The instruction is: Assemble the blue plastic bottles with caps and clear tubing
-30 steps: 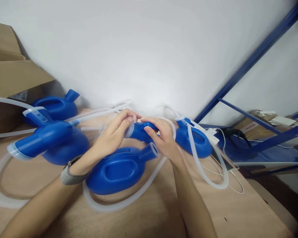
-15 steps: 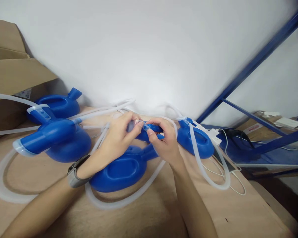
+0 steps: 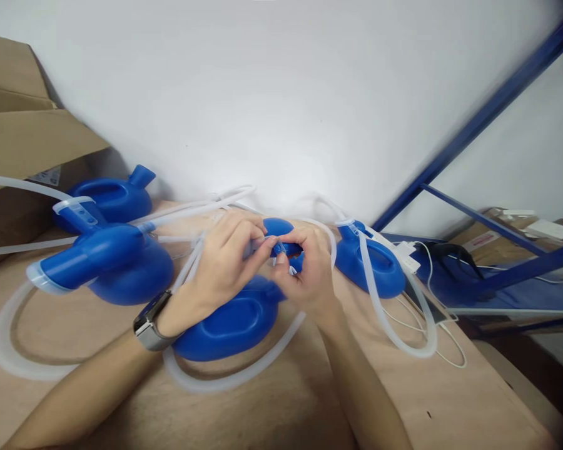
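My left hand (image 3: 234, 253) and my right hand (image 3: 307, 265) meet at the middle, fingertips pinched on a small clear piece (image 3: 278, 249) at a blue part. Just behind them a blue bottle (image 3: 278, 226) shows in part, mostly hidden by my fingers. Below my hands another blue bottle (image 3: 228, 325) lies on the wooden table (image 3: 272, 412), its neck partly covered by my hands. A translucent tube (image 3: 244, 378) curves around its front.
Further blue bottles stand left (image 3: 131, 269), back left (image 3: 112, 197) and right (image 3: 370, 265), with looping tubes. An open cardboard box (image 3: 37, 140) is at far left. A blue metal rack (image 3: 488, 119) and a white power strip (image 3: 407, 256) are at right.
Both hands have turned slightly around the clear piece, and my right fingers have curled closer. The blue bottle behind has tilted up and shows more above my fingers.
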A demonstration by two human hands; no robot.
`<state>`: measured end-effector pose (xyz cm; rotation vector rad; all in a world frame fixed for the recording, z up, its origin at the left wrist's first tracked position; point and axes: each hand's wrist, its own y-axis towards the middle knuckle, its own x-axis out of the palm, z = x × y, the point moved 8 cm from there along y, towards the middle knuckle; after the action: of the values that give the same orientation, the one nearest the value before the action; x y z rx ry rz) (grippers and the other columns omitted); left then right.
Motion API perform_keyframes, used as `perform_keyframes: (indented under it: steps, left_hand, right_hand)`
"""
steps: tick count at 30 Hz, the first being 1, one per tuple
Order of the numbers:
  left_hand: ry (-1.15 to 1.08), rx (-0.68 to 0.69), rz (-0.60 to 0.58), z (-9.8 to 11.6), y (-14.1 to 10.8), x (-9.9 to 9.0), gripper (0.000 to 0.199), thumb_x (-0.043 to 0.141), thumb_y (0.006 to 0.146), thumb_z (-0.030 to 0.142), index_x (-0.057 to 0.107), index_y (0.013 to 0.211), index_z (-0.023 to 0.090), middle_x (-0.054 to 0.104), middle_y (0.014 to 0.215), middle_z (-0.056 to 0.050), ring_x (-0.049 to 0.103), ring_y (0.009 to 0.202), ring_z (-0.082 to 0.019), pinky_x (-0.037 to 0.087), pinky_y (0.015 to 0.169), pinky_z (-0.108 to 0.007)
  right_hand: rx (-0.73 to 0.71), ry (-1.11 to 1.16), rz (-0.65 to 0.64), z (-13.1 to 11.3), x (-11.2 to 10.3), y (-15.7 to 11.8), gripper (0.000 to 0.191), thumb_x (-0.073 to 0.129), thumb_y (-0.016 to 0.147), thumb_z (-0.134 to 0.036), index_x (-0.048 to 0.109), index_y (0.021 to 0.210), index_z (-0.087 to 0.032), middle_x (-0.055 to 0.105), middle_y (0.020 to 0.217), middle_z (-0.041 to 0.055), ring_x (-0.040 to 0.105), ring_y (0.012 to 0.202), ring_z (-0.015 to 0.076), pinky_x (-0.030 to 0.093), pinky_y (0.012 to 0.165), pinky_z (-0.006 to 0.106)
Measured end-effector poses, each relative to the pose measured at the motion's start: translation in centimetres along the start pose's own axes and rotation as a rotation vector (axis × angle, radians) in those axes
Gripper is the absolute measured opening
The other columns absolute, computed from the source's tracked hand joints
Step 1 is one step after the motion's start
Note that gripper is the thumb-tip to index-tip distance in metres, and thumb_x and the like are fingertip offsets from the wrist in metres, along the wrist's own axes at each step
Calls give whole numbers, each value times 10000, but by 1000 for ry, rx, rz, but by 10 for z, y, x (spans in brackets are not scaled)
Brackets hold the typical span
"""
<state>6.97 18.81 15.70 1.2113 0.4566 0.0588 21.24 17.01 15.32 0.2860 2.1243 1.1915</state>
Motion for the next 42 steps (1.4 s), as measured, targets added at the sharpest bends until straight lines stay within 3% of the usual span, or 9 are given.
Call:
perform_keyframes:
  steps: [5, 7, 9, 12, 18, 23, 29, 35, 42]
  left_hand:
    - [-95, -39, -95, -13, 5, 4, 132, 654, 1026, 278, 618, 1142, 225, 727, 1093, -71, 700, 1056, -226, 556, 967, -381]
    - [-140, -92, -315, -19, 7, 11, 384, 648, 1034, 373, 578, 1388, 242, 668, 1373, -125, 656, 1271, -265, 525, 1086, -408]
    - [-113, -140, -572, -27, 1, 16, 656, 659, 1016, 495, 428, 1599, 303, 430, 1671, -146, 486, 1505, -323, 447, 1200, -453]
    - [19, -228, -844, -55, -16, 16, 910, 692, 959, 610, 241, 1704, 347, 183, 1795, -137, 283, 1623, -391, 372, 1251, -506]
    - [349, -524, -1219, -144, -71, 23, 379, 625, 964, 282, 703, 1321, 181, 705, 1379, -168, 691, 1241, -361, 516, 1051, -428]
    - [361, -519, -1269, -174, -109, 57, 421, 778, 691, 127, 741, 1104, 200, 759, 1137, -101, 734, 992, -302, 544, 859, -352]
    - [352, -467, -1232, -188, -136, 77, 279, 676, 761, 102, 703, 1021, 197, 727, 1091, -104, 700, 985, -252, 516, 869, -328]
    - [360, -457, -1279, -191, -133, 75, 316, 670, 751, 119, 713, 1054, 195, 730, 1098, -112, 707, 964, -267, 520, 811, -334]
    - [320, -468, -1250, -181, -120, 78, 269, 698, 786, 169, 743, 1050, 179, 754, 1076, -145, 732, 936, -306, 544, 827, -388]
  right_hand:
    - [58, 37, 86, 13, -4, -5, 248, 637, 844, -259, 527, 1065, -285, 659, 940, 23, 647, 769, 210, 541, 664, 377]
    - [61, 26, 80, 22, -7, -2, 213, 641, 862, -267, 543, 1051, -282, 659, 926, 14, 637, 758, 202, 538, 690, 373]
    - [109, 14, 66, 40, -14, 2, 142, 613, 919, -299, 572, 1053, -276, 666, 927, 12, 635, 781, 201, 532, 741, 377]
    - [268, 58, 22, 83, -21, 5, 176, 542, 1020, -380, 611, 1131, -263, 662, 938, 9, 630, 817, 202, 512, 763, 362]
    - [444, -73, -75, 166, -19, -9, 385, 505, 1053, -529, 684, 1215, -229, 736, 1029, 59, 668, 933, 256, 519, 903, 428]
    - [362, -290, -271, 203, 13, -27, 440, 417, 1076, -476, 712, 1236, -191, 752, 1261, 162, 654, 1210, 336, 458, 1092, 528]
    - [365, -296, -371, 230, 48, -49, 371, 461, 1057, -395, 754, 1197, -216, 762, 1280, 150, 627, 1287, 358, 397, 1156, 586]
    - [354, -220, -452, 238, 55, -60, 385, 451, 1067, -398, 727, 1255, -204, 758, 1304, 122, 661, 1254, 291, 456, 1156, 483]
    - [363, -254, -545, 233, 55, -63, 395, 514, 1049, -420, 685, 1357, -241, 717, 1355, 130, 586, 1324, 333, 398, 1189, 549]
